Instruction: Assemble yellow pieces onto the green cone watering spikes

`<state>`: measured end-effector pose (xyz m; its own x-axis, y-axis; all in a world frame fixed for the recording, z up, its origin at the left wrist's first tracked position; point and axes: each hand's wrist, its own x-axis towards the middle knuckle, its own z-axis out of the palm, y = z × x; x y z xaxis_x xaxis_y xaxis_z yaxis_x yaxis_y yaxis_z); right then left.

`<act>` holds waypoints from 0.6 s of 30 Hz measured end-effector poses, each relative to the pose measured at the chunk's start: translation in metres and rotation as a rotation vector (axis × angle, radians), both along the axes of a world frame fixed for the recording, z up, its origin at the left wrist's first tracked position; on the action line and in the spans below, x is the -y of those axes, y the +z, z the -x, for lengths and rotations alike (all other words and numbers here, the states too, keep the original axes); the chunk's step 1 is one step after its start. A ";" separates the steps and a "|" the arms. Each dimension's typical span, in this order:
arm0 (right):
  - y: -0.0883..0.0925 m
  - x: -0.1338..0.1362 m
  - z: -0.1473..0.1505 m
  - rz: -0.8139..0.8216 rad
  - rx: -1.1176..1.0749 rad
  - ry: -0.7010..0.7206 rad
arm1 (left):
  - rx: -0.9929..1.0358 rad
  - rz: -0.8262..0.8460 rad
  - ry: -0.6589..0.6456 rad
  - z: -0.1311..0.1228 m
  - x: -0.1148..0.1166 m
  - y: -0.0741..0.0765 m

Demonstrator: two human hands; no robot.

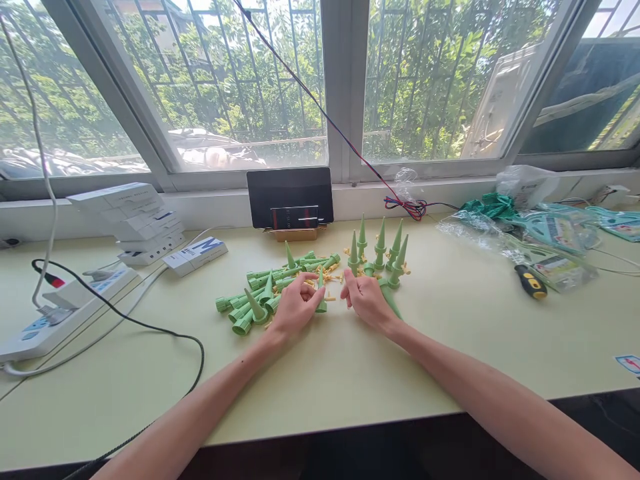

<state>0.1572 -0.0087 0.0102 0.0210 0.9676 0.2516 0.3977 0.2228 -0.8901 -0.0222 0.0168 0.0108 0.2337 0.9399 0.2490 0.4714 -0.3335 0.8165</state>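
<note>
My left hand (296, 303) is closed in a pinch on a green plastic watering spike (321, 295), held upright just above or on the table. A small yellow valve (330, 299) juts from the spike's right side. Facing it, my right hand (369, 300) is curled with thumb and fingers together; whatever they may hold is hidden. Left of my left hand lies a pile of green tubes and cones (256, 308), with loose yellow valves (331, 275) scattered behind. Several assembled spikes (381, 245) stand point up behind my right hand, and one green cone (393, 303) lies beside its wrist.
A black tablet (290, 190) and a phone (295, 218) lean at the window sill. White boxes (145, 223) and a power strip (65, 310) with cables are at the left. A yellow-black screwdriver (531, 281) and plastic packages (550, 230) lie at the right.
</note>
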 end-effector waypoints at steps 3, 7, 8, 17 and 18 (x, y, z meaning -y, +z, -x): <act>-0.003 -0.002 0.000 -0.037 0.067 -0.017 | -0.034 0.001 -0.012 -0.001 0.002 0.001; -0.006 -0.003 -0.001 -0.081 0.101 -0.011 | -0.090 -0.011 -0.055 -0.001 0.002 -0.001; -0.007 -0.004 -0.001 -0.088 0.105 -0.009 | -0.106 -0.009 -0.062 0.000 0.002 -0.001; -0.010 -0.005 -0.001 -0.109 0.124 0.021 | -0.139 -0.028 -0.057 0.001 0.000 -0.005; -0.010 -0.005 -0.002 -0.110 0.128 0.021 | -0.140 -0.037 -0.052 0.001 0.000 -0.005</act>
